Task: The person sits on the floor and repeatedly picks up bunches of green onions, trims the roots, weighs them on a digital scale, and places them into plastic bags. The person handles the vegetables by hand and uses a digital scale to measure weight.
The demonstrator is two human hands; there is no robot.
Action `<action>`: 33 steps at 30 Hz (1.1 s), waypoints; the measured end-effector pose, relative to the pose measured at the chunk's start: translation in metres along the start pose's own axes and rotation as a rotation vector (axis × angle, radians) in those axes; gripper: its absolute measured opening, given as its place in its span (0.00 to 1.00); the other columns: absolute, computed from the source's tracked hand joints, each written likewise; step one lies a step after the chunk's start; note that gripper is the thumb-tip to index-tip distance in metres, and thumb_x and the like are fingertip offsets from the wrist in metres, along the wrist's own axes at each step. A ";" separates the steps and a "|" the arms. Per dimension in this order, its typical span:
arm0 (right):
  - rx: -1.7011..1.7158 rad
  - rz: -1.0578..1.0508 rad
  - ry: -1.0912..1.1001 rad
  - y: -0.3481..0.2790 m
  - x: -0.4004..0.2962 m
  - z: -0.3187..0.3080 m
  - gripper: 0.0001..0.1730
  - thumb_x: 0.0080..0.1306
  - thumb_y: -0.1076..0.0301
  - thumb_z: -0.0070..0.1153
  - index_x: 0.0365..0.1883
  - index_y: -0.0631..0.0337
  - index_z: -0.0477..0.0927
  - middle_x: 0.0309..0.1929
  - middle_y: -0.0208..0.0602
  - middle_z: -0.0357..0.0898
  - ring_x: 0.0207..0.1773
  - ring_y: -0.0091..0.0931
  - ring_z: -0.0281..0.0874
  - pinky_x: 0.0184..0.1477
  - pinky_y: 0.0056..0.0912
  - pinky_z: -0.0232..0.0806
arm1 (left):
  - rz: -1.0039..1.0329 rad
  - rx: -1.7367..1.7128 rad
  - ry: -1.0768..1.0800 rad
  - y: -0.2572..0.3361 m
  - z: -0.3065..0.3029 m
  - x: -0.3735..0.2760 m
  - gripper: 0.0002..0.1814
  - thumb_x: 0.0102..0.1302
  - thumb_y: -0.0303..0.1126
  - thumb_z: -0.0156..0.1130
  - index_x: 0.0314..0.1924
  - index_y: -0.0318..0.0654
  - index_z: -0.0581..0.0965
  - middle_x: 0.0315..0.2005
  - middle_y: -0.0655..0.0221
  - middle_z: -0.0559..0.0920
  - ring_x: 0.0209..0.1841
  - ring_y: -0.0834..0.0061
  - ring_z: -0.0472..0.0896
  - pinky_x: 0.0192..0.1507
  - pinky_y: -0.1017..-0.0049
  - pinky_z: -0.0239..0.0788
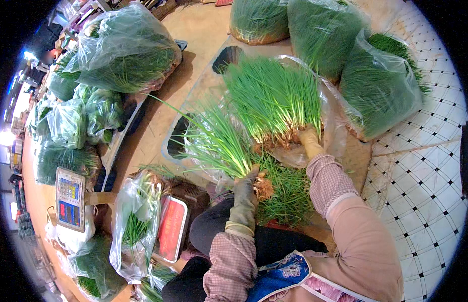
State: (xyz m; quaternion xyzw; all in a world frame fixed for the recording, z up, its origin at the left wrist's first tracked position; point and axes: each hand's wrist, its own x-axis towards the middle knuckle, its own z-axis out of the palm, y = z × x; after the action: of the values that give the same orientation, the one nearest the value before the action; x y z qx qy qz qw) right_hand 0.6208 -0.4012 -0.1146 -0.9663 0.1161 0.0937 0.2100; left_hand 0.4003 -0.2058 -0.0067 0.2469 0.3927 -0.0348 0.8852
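My gloved left hand (247, 185) is closed around a small bunch of scallions (232, 154), just above the roots. Its leaves fan up and to the left, and the reddish-brown root tuft hangs out at the right of the hand. Farther forward, a large mass of scallions (279, 98) lies on an open clear plastic bag (334, 109), roots towards me. My gloved right hand (309, 139) touches the root ends at its right side; its fingertips are hidden among the stems. Between my arms lies a heap of loose green leaves (283, 192).
Bags of greens (324, 34) stand ahead, beside white tiles (415, 196). More bagged greens (128, 56) are at the left. Near my left leg are a digital scale display (70, 198), a bag of scallions (137, 226) and a red tray-like panel (173, 230).
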 end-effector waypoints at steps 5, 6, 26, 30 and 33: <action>-0.066 -0.163 0.030 -0.021 -0.014 0.002 0.29 0.44 0.56 0.63 0.42 0.64 0.73 0.36 0.52 0.76 0.41 0.43 0.73 0.43 0.37 0.66 | 0.084 0.066 0.050 -0.002 0.010 0.005 0.13 0.53 0.26 0.61 0.39 0.33 0.73 0.27 0.59 0.79 0.23 0.70 0.77 0.22 0.71 0.72; 0.101 -0.249 0.078 -0.024 -0.015 0.004 0.29 0.44 0.56 0.64 0.38 0.68 0.72 0.31 0.52 0.76 0.38 0.41 0.75 0.41 0.36 0.66 | 0.091 0.082 0.033 -0.003 0.012 0.005 0.13 0.52 0.26 0.61 0.39 0.33 0.73 0.27 0.60 0.79 0.23 0.70 0.77 0.22 0.71 0.72; 1.232 -0.022 -0.774 -0.074 -0.227 -0.036 0.18 0.57 0.58 0.55 0.41 0.58 0.69 0.40 0.32 0.71 0.45 0.25 0.64 0.47 0.34 0.58 | 0.198 0.029 0.045 -0.003 -0.014 -0.011 0.05 0.55 0.29 0.60 0.31 0.36 0.76 0.24 0.70 0.78 0.23 0.76 0.76 0.25 0.79 0.69; 1.554 0.075 -0.924 -0.083 -0.245 -0.058 0.16 0.60 0.62 0.52 0.43 0.56 0.64 0.29 0.29 0.69 0.31 0.24 0.71 0.30 0.30 0.68 | 0.156 0.063 -0.225 -0.009 -0.032 0.001 0.09 0.57 0.33 0.57 0.34 0.34 0.76 0.25 0.69 0.78 0.25 0.75 0.76 0.27 0.79 0.69; 1.538 0.098 -0.884 -0.079 -0.248 -0.054 0.16 0.60 0.62 0.52 0.43 0.55 0.64 0.28 0.28 0.67 0.31 0.26 0.71 0.30 0.34 0.69 | 0.163 0.069 -0.209 -0.011 -0.029 -0.013 0.10 0.58 0.33 0.56 0.36 0.34 0.76 0.26 0.69 0.77 0.26 0.75 0.75 0.27 0.77 0.68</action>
State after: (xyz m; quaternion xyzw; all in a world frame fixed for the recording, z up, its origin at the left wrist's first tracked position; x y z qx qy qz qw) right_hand 0.4121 -0.3091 0.0210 -0.4273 0.0966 0.3633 0.8222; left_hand 0.3687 -0.2040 -0.0180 0.3033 0.2754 -0.0016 0.9122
